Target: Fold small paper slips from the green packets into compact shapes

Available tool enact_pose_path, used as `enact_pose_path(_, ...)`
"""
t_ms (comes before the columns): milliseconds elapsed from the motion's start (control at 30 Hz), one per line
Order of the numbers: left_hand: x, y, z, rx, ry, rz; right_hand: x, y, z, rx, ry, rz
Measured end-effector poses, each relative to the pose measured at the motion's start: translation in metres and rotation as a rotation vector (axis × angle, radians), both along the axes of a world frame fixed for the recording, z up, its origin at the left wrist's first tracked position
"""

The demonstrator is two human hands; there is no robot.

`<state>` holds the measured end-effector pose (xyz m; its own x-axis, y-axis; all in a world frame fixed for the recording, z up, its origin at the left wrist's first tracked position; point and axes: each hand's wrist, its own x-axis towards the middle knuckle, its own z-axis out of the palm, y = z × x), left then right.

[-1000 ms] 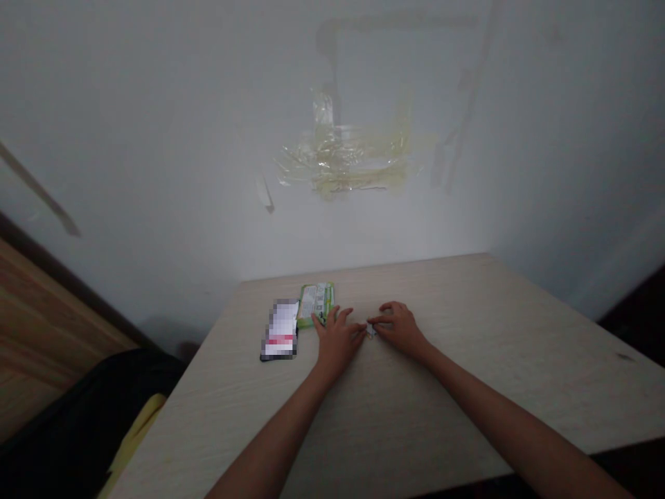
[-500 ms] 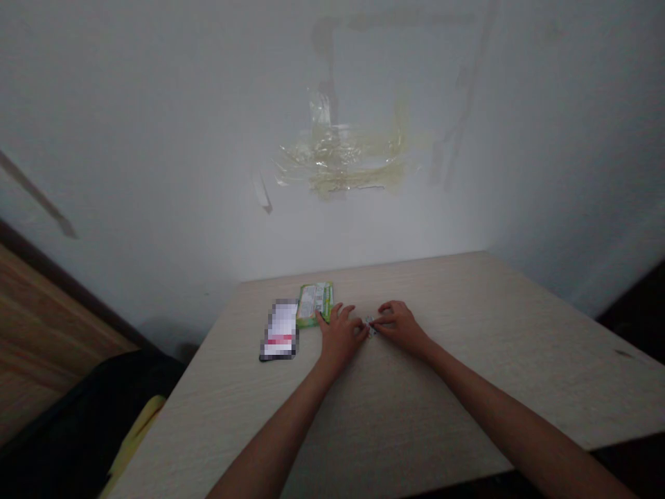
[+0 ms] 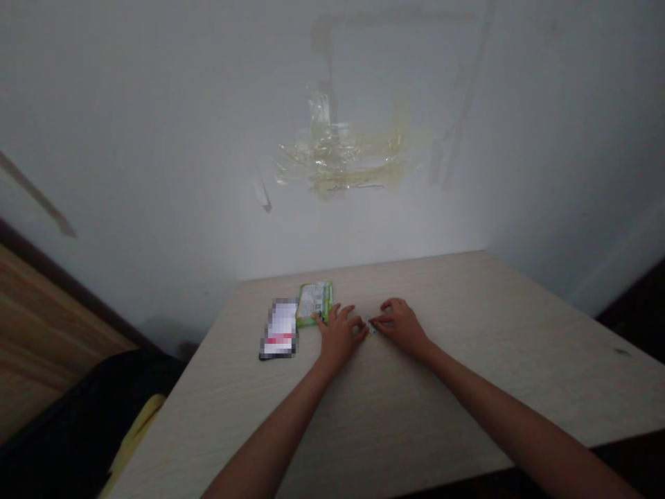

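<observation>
Between my fingertips on the tabletop lies a small pale thing with dark specks, too small to name. My left hand pinches at its left edge with thumb and forefinger, while its other fingers spread upward. From the right, my right hand has thumb and forefinger pressed together on the speckled thing's upper right part. A green and white printed box lies just beyond my left hand, whose outer fingers overlap its near corner.
A phone with a blurred bright screen lies left of the box. The pale wooden table meets a white wall carrying old clear tape. Dark and yellow cloth lies beyond the left table edge.
Both hands stay nearly in place around the small speckled thing, with only slight finger shifts. The box and phone have not moved.
</observation>
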<state>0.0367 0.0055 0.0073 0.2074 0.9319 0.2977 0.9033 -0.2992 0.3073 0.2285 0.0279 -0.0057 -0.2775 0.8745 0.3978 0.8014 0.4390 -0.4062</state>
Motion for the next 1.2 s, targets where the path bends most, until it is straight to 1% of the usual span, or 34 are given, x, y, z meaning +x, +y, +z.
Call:
enact_pose_path(333,-0.001,0.003,-0.002,-0.015,0.006,-0.009,-0.005,-0.004,0.004,0.043,-0.112,-0.060)
enact_pose_path(467,-0.001,0.003,-0.001,-0.024,0.011,-0.012,-0.007,-0.004,0.004,0.048,-0.126,-0.101)
enact_pose_path(667,-0.001,0.003,0.000,-0.044,0.017,-0.014,-0.007,0.000,0.004,0.033,-0.123,-0.114)
enact_pose_path(767,-0.001,0.002,-0.001,-0.029,0.020,-0.016,-0.005,0.003,0.001,0.030,-0.092,-0.102)
enact_pose_path(900,-0.001,0.000,-0.002,0.004,0.036,-0.005,-0.002,0.007,-0.007,0.057,-0.030,-0.081)
enact_pose_path(1067,0.000,-0.002,0.000,-0.010,0.047,0.011,0.002,0.015,-0.018,0.095,0.105,-0.018)
enact_pose_path(1200,-0.001,-0.002,0.000,-0.009,0.056,0.016,0.004,0.018,-0.022,0.083,0.207,0.072)
